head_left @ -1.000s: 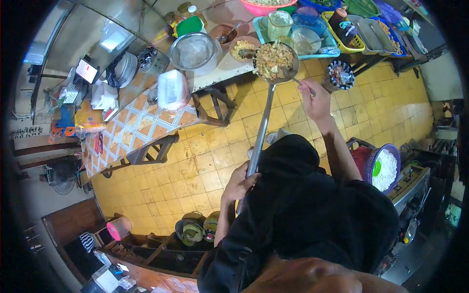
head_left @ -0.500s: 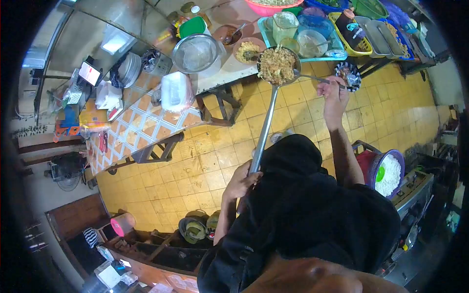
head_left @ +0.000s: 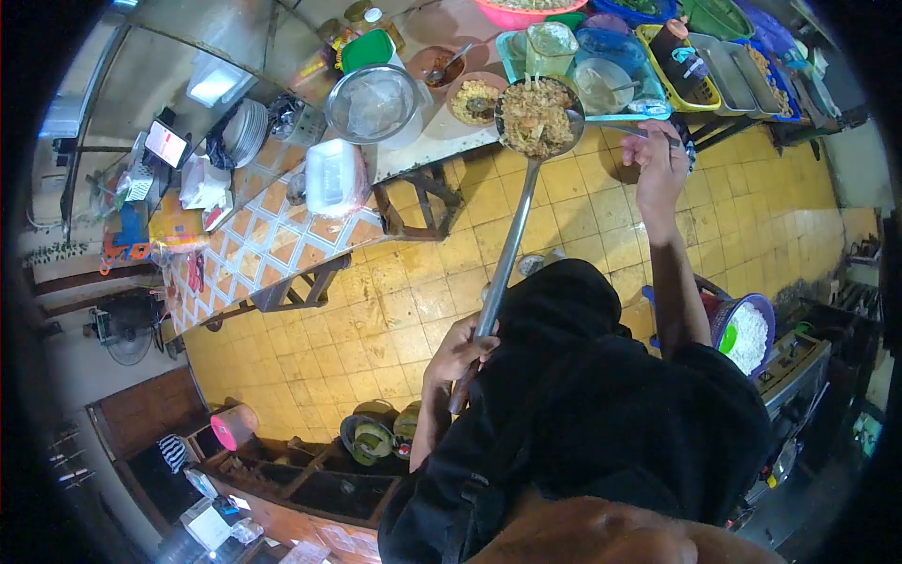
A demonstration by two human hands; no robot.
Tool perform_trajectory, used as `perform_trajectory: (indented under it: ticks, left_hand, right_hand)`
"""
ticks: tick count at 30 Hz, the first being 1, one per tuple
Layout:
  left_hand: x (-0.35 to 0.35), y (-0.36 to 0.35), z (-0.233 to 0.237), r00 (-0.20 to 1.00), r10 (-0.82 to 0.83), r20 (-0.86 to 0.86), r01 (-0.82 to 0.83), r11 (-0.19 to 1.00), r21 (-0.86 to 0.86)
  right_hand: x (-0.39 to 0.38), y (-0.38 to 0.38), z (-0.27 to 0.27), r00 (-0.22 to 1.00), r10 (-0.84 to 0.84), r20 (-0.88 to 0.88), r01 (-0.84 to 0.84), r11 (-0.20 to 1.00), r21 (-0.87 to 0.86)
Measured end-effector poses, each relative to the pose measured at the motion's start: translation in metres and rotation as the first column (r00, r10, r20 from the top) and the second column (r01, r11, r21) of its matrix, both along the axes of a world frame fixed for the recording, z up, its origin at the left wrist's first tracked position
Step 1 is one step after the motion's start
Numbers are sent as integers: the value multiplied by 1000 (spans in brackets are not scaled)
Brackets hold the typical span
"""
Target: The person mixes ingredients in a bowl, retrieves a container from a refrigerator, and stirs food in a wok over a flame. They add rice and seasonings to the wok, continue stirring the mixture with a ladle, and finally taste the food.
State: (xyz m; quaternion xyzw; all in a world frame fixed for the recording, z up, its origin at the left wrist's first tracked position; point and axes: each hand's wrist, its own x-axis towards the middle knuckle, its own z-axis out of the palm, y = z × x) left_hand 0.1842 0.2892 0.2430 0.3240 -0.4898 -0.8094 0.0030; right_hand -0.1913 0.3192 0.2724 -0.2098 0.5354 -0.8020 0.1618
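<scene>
My left hand [head_left: 458,352] is closed around the lower handle of a long metal ladle [head_left: 512,235]. Its round bowl is heaped with brown, stringy cooked food [head_left: 537,117]. To the right of the bowl, my right hand [head_left: 660,167] pinches a thin metal utensil [head_left: 631,129] pointing left toward the ladle. Whether its end is a spoon or a fork cannot be made out. Just left of the food stands a bowl of yellowish bits [head_left: 475,98]. A blue-green tray [head_left: 615,117] with tubs lies behind the ladle.
A metal strainer bowl [head_left: 374,101] and a white plastic tub [head_left: 331,179] sit on the left tables. A yellow basket [head_left: 700,101] holds a dark bottle at the back right. A purple basket of white rice [head_left: 749,336] stands by my right elbow, near the stove.
The thin utensil and my right hand have lifted slightly and moved right, away from the ladle. The food in the ladle looks rearranged, with strands showing. My left hand keeps its grip.
</scene>
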Motion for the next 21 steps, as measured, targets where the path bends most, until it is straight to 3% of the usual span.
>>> perform_trajectory:
  ticks: [3, 6, 8, 9, 10, 12, 17, 21]
  left_hand:
    - [1, 0, -4, 1000, -9, -25, 9, 1000, 13]
    - [0, -1, 0, 999, -39, 7, 39, 999, -8]
    - [1, -3, 0, 996, -63, 56, 64, 998, -21]
    - [1, -4, -2, 997, -73, 40, 76, 994, -73]
    - [2, -4, -3, 996, -84, 26, 87, 988, -124]
    - [-1, -5, -1, 994, -108, 34, 112, 980, -165]
    - [-4, -9, 7, 986, -163, 40, 168, 956, -240]
    - [-10, -11, 16, 967, -200, 158, 243, 912, -331]
  right_hand:
    - [0, 4, 8, 999, -9, -48, 7, 999, -37]
    - [1, 7, 5, 986, 52, -160, -45, 998, 46]
    - [12, 8, 0, 810, 130, -572, 100, 930, 353]
    - [16, 9, -1, 710, 137, -691, 163, 922, 350]
    - [20, 7, -5, 712, 135, -689, 166, 921, 353]
    - [26, 5, -14, 889, 8, -458, 128, 956, 265]
    - [28, 7, -24, 932, -42, -359, 125, 969, 212]
    - [37, 5, -28, 940, -61, -334, 158, 949, 273]
